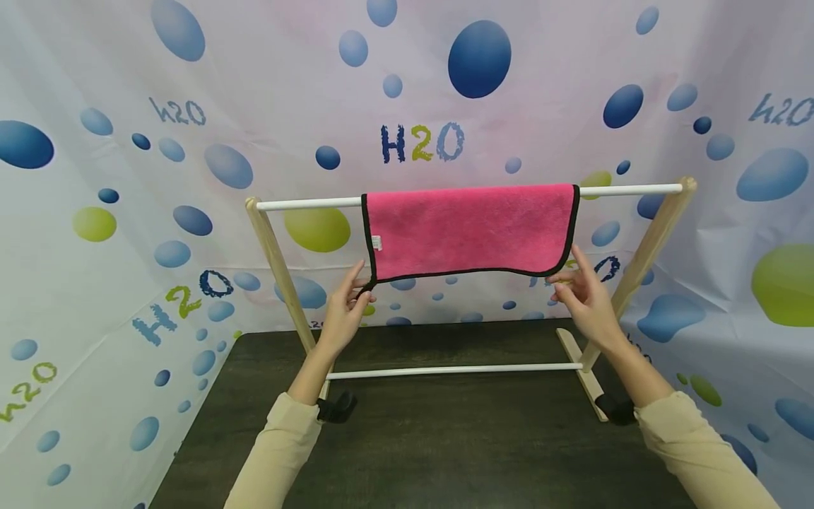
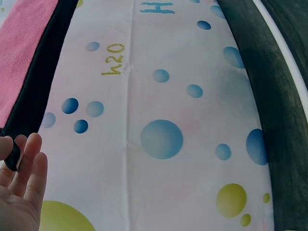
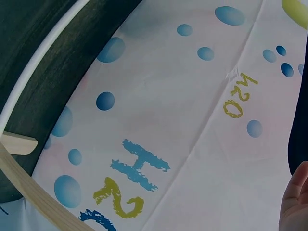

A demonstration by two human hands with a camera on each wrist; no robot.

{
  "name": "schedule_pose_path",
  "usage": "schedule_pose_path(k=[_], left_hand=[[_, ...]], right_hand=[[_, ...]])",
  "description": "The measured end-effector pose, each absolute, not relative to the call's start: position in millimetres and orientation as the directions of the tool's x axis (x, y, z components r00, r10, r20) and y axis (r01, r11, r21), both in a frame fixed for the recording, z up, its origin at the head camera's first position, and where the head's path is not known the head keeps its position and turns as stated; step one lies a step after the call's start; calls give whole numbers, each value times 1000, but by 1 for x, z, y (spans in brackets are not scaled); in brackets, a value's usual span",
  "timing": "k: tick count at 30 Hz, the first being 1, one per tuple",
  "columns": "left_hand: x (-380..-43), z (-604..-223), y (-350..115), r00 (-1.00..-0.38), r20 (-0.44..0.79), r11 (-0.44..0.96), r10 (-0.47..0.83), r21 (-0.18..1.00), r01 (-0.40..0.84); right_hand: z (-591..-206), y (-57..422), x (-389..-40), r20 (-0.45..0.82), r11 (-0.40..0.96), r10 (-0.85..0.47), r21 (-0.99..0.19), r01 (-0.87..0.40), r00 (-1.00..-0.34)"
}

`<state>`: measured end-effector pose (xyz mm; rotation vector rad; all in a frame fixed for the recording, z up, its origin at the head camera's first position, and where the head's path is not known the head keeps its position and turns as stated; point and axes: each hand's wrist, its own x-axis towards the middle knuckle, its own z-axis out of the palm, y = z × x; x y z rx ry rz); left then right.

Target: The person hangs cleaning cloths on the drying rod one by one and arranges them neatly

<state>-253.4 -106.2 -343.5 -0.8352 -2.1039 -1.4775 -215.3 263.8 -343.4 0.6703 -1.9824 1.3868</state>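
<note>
A pink towel (image 1: 470,230) with black edging and a small white tag (image 1: 376,243) hangs folded over the white top bar (image 1: 311,203) of a wooden rack. My left hand (image 1: 343,311) pinches its lower left corner between thumb and fingers; in the left wrist view the black edging (image 2: 33,86) runs down into that hand (image 2: 24,187). At the lower right corner, my right hand (image 1: 585,300) holds the edge with thumb and curled fingers, its index finger pointing up along the side. Only a few fingers of the right hand (image 3: 296,197) show in the right wrist view.
The rack has wooden side posts (image 1: 280,272), flat feet (image 1: 581,375) and a white lower bar (image 1: 458,370). It stands on a dark table (image 1: 445,438). A white curtain (image 1: 267,78) with bubbles and "H2O" lettering surrounds the table at the back and sides.
</note>
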Motion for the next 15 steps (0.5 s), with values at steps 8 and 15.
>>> schedule_pose_path(k=[8, 15], left_hand=[[-248, -359, -114, -698, 675, 298, 239, 633, 714], [-254, -388, -125, -667, 700, 329, 253, 586, 740]], right_hand=[[-372, 275, -220, 705, 282, -57, -668, -689, -707], [-393, 276, -212, 648, 310, -76, -707, -635, -758]])
